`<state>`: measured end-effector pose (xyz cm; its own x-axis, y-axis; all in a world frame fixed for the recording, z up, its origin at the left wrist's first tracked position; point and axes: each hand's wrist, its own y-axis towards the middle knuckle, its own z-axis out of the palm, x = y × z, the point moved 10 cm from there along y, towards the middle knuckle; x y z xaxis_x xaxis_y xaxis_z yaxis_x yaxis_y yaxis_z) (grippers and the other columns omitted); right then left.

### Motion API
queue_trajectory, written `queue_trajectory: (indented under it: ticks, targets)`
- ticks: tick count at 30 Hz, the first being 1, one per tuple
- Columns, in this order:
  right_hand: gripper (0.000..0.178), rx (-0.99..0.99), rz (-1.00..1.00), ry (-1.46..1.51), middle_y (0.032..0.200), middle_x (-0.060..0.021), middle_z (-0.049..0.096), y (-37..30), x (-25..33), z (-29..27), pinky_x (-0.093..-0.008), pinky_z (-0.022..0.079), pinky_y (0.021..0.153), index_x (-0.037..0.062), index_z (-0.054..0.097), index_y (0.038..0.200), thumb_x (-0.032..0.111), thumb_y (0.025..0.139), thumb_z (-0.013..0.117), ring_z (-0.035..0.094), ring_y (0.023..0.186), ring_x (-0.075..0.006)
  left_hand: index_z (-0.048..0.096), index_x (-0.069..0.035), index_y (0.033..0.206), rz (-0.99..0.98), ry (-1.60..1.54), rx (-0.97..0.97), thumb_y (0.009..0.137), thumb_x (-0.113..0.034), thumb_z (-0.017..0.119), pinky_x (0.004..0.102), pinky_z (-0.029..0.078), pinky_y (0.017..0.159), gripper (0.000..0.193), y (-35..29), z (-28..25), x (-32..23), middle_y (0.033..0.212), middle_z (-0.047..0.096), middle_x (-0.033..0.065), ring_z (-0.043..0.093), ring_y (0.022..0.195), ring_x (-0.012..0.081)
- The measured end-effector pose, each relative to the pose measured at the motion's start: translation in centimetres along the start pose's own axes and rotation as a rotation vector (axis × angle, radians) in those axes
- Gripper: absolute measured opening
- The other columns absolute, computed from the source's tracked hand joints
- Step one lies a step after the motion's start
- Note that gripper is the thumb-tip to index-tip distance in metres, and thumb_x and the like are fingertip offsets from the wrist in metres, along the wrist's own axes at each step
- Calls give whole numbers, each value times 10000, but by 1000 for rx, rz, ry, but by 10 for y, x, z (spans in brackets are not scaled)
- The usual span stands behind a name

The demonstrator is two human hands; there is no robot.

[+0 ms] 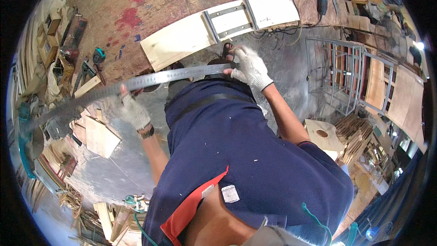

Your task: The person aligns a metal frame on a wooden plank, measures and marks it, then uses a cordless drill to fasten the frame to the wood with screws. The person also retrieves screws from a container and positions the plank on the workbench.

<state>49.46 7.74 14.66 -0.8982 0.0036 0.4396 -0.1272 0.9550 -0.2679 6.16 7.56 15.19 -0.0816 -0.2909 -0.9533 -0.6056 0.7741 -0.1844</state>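
Observation:
A long steel ruler (159,76) slants across in front of my body, its far end reaching out to the left and blurred. My right hand (251,68), in a white knitted glove with bare fingertips, grips the ruler's right end. Farther along, my left hand (134,111), gloved the same way and slightly smeared, has its bare thumb at the ruler's lower edge; its other fingers are mostly hidden. Beyond the ruler a pale wooden board (177,41) lies at the edge of the paint-stained worktable (168,0). Two dark metal rails (210,26) cross the board, joined by two slotted strips.
Power tools (322,0) with cables lie at the table's far right. A teal-handled tool (98,55) and clamps sit on the left. Metal frames (339,77) stand right of me. Wood offcuts (101,136) and scrap piles (357,136) lie on the floor around me.

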Motion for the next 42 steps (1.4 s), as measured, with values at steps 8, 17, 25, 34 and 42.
queue_trajectory:
  ticks: [8,17,25,34,42]
  targets:
    - [575,43,-144,386,781,-198,668,22,-29,-78,-388,543,677,16,622,1174,450,829,773,693,758,-360,632,5,1020,408,-160,379,978,-167,630,344,534,692,177,-67,235,-170,817,643,64,634,707,163]
    - [93,-701,-235,543,684,3,650,2,-133,-262,-238,440,521,54,666,814,44,827,757,565,568,-62,583,-60,1267,736,73,733,923,-239,652,389,548,725,394,-181,396,-183,938,712,118,712,850,265]
    - [307,-828,-214,1550,758,-65,580,-12,-336,-383,-395,502,660,63,537,1050,366,1004,556,552,652,-210,358,-45,1504,767,1024,602,780,-214,661,482,328,1154,802,-208,418,7,1552,373,187,355,1431,378]
    - [191,-1255,113,1267,816,-82,569,-29,-470,-385,-354,506,624,37,527,1105,45,915,512,573,678,-223,303,-34,1535,725,1200,651,734,-259,704,495,190,1225,924,-197,427,55,1616,275,159,251,1496,348]
    - [377,-864,196,1362,1040,-298,617,47,-523,-230,-506,626,627,48,245,1267,-27,940,416,690,834,-504,217,-26,1565,691,1195,701,734,-248,697,484,133,1239,984,-201,425,55,1646,174,167,158,1525,343]
